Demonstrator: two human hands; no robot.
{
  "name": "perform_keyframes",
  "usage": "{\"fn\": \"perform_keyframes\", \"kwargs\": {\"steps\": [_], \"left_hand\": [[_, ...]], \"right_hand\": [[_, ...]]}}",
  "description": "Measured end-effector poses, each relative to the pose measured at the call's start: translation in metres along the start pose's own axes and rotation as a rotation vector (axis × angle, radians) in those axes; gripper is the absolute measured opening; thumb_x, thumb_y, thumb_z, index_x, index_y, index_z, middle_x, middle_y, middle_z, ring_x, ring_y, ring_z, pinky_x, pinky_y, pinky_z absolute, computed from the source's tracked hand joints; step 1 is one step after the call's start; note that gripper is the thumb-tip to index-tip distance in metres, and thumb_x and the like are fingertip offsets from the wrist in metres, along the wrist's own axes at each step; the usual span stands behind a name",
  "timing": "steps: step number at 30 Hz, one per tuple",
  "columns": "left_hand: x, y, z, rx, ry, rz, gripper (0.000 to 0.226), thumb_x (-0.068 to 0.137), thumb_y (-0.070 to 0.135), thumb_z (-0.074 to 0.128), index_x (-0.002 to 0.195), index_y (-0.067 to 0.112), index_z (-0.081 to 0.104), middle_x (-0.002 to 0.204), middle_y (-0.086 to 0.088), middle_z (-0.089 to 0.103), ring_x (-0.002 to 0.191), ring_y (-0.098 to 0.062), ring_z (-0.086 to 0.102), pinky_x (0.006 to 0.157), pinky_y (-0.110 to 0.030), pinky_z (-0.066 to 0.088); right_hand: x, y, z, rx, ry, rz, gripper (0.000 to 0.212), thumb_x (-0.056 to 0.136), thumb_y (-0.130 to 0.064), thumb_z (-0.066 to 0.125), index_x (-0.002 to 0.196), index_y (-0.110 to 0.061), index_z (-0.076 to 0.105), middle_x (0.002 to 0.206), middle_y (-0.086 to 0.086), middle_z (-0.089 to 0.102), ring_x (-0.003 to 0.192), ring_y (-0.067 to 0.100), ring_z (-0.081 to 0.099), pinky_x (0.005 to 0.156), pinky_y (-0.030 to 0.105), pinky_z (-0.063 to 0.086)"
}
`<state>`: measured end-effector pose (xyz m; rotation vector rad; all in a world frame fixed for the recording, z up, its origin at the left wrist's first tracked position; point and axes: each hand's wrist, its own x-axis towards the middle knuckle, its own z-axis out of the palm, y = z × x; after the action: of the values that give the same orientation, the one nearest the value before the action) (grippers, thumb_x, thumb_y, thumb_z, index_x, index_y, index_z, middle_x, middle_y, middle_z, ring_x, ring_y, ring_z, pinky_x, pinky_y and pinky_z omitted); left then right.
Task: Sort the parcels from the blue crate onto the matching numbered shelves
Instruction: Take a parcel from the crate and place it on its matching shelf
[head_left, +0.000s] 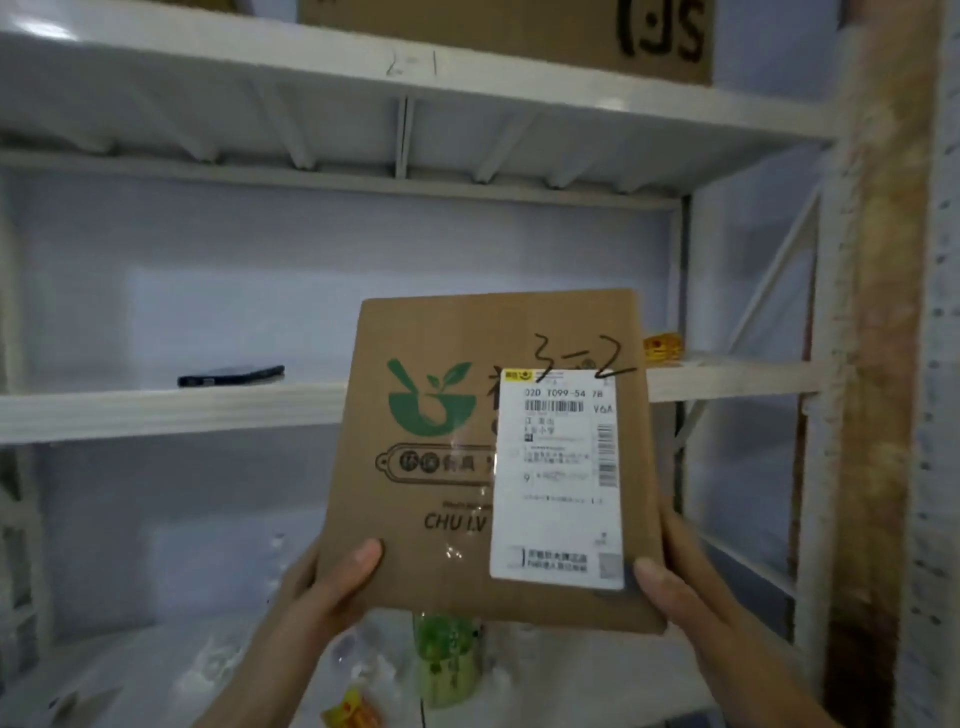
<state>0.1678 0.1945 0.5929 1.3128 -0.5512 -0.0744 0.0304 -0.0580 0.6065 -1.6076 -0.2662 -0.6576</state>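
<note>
The cardboard parcel (436, 519) marked 3-2 is upright before the middle shelf (156, 410). The left hand (332, 587) at 7 o'clock and the right hand (691, 597) at 5 clasp its lower corners, both equally near. The shelf edge (410, 65) at 12 reads 2-1, so the matching shelf is probably lower.

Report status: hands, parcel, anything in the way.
Both gripping: left hand, right hand on box, lower corners. Marked 3-2, not yet shelved. Nearby: phone on middle shelf, left of box.
</note>
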Motion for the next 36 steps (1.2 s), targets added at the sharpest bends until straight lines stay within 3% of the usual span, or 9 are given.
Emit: {"fn": "perform_keyframes", "kwargs": {"steps": [3,7,11,14,16,21,26,32,36], "left_hand": [[0.021,0.022,0.003,0.004,0.010,0.142,0.091,0.031,0.065,0.083,0.113,0.029,0.062,0.108,0.005,0.073,0.098,-0.015,0.069,0.080,-0.029,0.051],[0.042,0.042,0.022,-0.010,-0.041,0.303,0.068,0.058,0.054,0.079,0.119,0.041,0.053,0.113,0.019,0.066,0.103,-0.001,0.063,0.085,-0.022,0.048],[0.058,0.062,0.048,0.087,-0.137,0.463,0.042,0.082,0.044,0.058,0.123,0.047,0.045,0.111,0.034,0.062,0.103,0.015,0.056,0.079,-0.002,0.046],[0.066,0.066,0.071,0.133,-0.192,0.538,0.053,0.090,0.043,0.054,0.138,0.026,0.039,0.127,0.015,0.058,0.115,0.001,0.055,0.094,-0.022,0.046],[0.068,0.067,0.090,0.144,-0.218,0.566,0.058,0.088,0.044,0.051,0.140,0.023,0.036,0.127,0.013,0.057,0.115,0.002,0.053,0.096,-0.025,0.045],[0.051,0.067,0.147,0.132,-0.295,0.536,0.055,0.092,0.038,0.049,0.142,0.021,0.031,0.127,0.011,0.053,0.116,-0.006,0.051,0.100,-0.028,0.041],[0.026,0.073,0.207,0.132,-0.314,0.544,0.052,0.094,0.030,0.051,0.141,0.017,0.033,0.128,0.009,0.052,0.116,-0.010,0.050,0.097,-0.027,0.040],[0.005,0.094,0.301,0.069,-0.398,0.566,0.054,0.094,0.028,0.053,0.142,0.020,0.032,0.126,0.011,0.051,0.111,-0.006,0.049,0.094,-0.023,0.038],[-0.003,0.099,0.371,0.013,-0.515,0.571,0.053,0.093,0.022,0.054,0.142,0.020,0.032,0.126,0.010,0.052,0.104,0.004,0.053,0.084,-0.006,0.044]], "right_hand": [[0.019,-0.007,0.023,-0.091,0.104,-0.052,0.055,0.083,-0.047,0.045,0.134,-0.051,0.025,0.105,-0.054,0.051,0.100,-0.031,0.047,0.071,-0.007,0.039],[0.033,-0.025,0.031,-0.183,0.257,-0.030,0.064,0.082,-0.059,0.041,0.143,-0.045,0.026,0.106,-0.039,0.061,0.099,-0.011,0.062,0.084,0.033,0.058],[0.035,-0.056,0.018,-0.212,0.321,-0.117,0.074,0.074,-0.054,0.061,0.137,-0.042,0.024,0.126,-0.025,0.055,0.116,-0.003,0.055,0.090,0.021,0.052],[0.023,-0.076,0.004,-0.303,0.333,-0.138,0.057,0.085,-0.038,0.061,0.126,-0.050,0.024,0.123,-0.030,0.055,0.115,-0.011,0.052,0.084,0.006,0.047],[0.012,-0.091,-0.009,-0.403,0.364,-0.142,0.057,0.091,-0.035,0.057,0.133,-0.046,0.020,0.115,-0.041,0.055,0.111,-0.018,0.051,0.084,0.005,0.045],[-0.021,-0.131,-0.043,-0.592,0.459,-0.152,0.055,0.092,-0.038,0.055,0.138,-0.042,0.025,0.126,-0.033,0.052,0.116,-0.015,0.048,0.100,0.017,0.039],[-0.056,-0.159,-0.088,-0.741,0.533,-0.107,0.063,0.093,-0.042,0.053,0.147,-0.033,0.023,0.133,-0.016,0.054,0.124,0.007,0.050,0.109,0.038,0.039],[-0.096,-0.205,-0.167,-0.768,0.486,0.006,0.065,0.099,-0.028,0.043,0.150,-0.022,0.005,0.133,-0.015,0.045,0.131,0.012,0.042,0.110,0.032,0.035],[-0.129,-0.230,-0.224,-0.897,0.511,0.053,0.064,0.099,-0.025,0.044,0.151,-0.021,0.007,0.146,-0.006,0.042,0.134,0.017,0.041,0.113,0.040,0.033]]}}
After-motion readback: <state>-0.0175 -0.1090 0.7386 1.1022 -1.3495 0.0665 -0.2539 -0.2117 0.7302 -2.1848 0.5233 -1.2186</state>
